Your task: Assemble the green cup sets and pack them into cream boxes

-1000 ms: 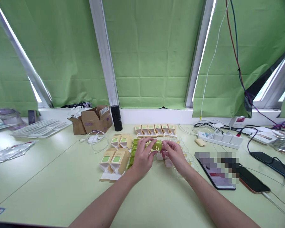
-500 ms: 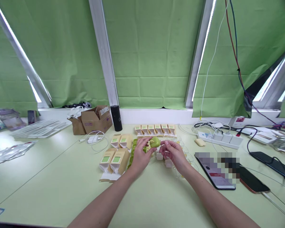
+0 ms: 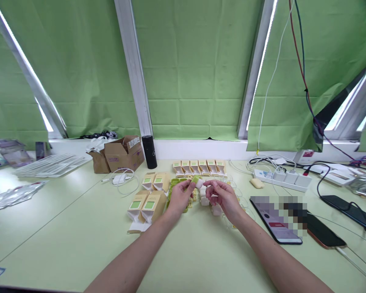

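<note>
My left hand (image 3: 181,198) pinches a small rounded green case (image 3: 196,179), with a white end turned towards the right. Close beside that end is my right hand (image 3: 222,196), its fingers curled and fingertips almost at the white part; anything between them is too small to make out. More green cases (image 3: 173,184) stand in rows, partly hidden behind my left hand, with small yellow pieces (image 3: 194,195) next to them. Several white rounded blocks (image 3: 205,200) lie between my hands. Clear plastic pieces (image 3: 238,192) are partly covered by my right hand.
Cream cartons with green windows stand at left (image 3: 153,205), and a row of smaller ones (image 3: 199,167) at the back. A cardboard box (image 3: 123,154) and black bottle (image 3: 149,152) are behind. Phones (image 3: 276,219), a power strip (image 3: 282,179) and cables occupy the right.
The green case has turned in my left hand, so its white end now shows on the right. My left hand has shifted slightly down; the right hand has barely moved.
</note>
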`<state>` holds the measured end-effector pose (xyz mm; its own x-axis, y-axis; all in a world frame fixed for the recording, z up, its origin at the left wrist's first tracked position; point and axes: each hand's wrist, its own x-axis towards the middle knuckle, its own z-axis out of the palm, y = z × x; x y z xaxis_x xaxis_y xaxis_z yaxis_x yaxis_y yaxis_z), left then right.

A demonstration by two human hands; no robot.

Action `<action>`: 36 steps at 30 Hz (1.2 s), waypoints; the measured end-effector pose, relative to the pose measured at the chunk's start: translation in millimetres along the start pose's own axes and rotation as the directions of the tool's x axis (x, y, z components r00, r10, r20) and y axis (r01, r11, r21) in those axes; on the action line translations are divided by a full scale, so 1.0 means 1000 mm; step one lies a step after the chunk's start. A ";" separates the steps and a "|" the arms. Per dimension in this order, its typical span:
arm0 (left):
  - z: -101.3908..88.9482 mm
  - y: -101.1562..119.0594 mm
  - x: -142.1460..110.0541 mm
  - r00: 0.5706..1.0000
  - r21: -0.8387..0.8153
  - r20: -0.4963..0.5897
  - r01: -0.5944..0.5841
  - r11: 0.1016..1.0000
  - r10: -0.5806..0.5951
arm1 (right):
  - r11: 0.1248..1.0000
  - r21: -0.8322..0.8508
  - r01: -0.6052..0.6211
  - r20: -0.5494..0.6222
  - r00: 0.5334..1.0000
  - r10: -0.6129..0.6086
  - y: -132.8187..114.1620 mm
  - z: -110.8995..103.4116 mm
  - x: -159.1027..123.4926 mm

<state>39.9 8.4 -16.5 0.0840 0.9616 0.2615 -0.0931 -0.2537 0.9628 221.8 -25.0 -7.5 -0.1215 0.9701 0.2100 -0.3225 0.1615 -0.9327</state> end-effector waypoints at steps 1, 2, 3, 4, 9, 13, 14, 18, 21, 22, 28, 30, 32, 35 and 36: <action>0.001 -0.001 -0.001 1.000 -0.050 -0.006 0.027 0.998 -0.027 | 1.000 -0.009 0.006 -0.008 1.000 -0.006 -0.001 0.000 0.000; 0.002 -0.001 -0.001 0.998 -0.105 -0.008 0.053 0.993 -0.054 | 1.000 -0.019 0.013 -0.027 1.000 -0.014 -0.002 -0.001 0.000; 0.003 -0.001 -0.002 0.997 -0.160 -0.005 0.080 0.984 -0.082 | 0.999 -0.030 0.022 -0.055 0.998 -0.024 -0.004 -0.002 0.001; 0.003 -0.001 -0.003 0.994 -0.211 -0.001 0.104 0.972 -0.107 | 0.999 -0.043 0.030 -0.090 0.995 -0.034 -0.005 -0.003 0.001; 0.004 0.002 -0.005 0.982 -0.377 0.017 0.178 0.909 -0.186 | 0.990 -0.126 0.066 -0.253 0.963 -0.096 -0.018 -0.010 0.006; 0.002 0.002 -0.003 0.975 -0.451 -0.006 0.197 0.870 -0.223 | 0.940 -0.325 0.102 -0.236 0.954 -0.185 -0.028 -0.024 0.001; 0.002 0.001 -0.002 0.974 -0.466 -0.013 0.196 0.863 -0.228 | 0.901 -0.419 0.116 -0.192 0.958 -0.213 -0.030 -0.028 -0.003; 0.001 0.001 -0.001 0.970 -0.523 -0.046 0.182 0.833 -0.241 | 0.500 -0.847 0.180 0.049 0.963 -0.264 -0.036 -0.048 -0.031; 0.000 0.001 0.000 0.966 -0.549 -0.058 0.179 0.817 -0.251 | 0.146 -0.951 0.273 0.233 0.941 -0.244 -0.034 -0.059 -0.057; 0.000 0.002 0.000 0.966 -0.552 -0.058 0.178 0.815 -0.251 | 0.057 -0.956 0.289 0.269 0.935 -0.231 -0.032 -0.061 -0.065; 0.000 0.001 0.000 0.966 -0.557 -0.061 0.177 0.811 -0.252 | -0.161 -0.938 0.306 0.334 0.923 -0.191 -0.019 -0.063 -0.090; -0.001 0.001 0.000 0.967 -0.556 -0.061 0.172 0.813 -0.246 | -0.160 -0.934 0.320 0.348 0.918 -0.190 -0.020 -0.059 -0.092; -0.001 0.000 0.000 0.969 -0.554 -0.060 0.168 0.816 -0.240 | -0.137 -0.930 0.341 0.363 0.910 -0.200 -0.021 -0.049 -0.093; -0.001 -0.002 0.001 0.969 -0.550 -0.064 0.165 0.819 -0.238 | -0.084 -0.916 0.393 0.402 0.892 -0.206 -0.020 -0.027 -0.092; -0.001 -0.002 0.001 0.970 -0.550 -0.065 0.162 0.820 -0.235 | -0.077 -0.908 0.412 0.419 0.885 -0.200 -0.017 -0.018 -0.091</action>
<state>39.0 10.5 -18.4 0.0388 0.9990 0.0228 -0.6079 0.0055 0.7940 255.7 -112.3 -15.8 -0.4366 0.7507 0.4958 0.8268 0.5520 -0.1077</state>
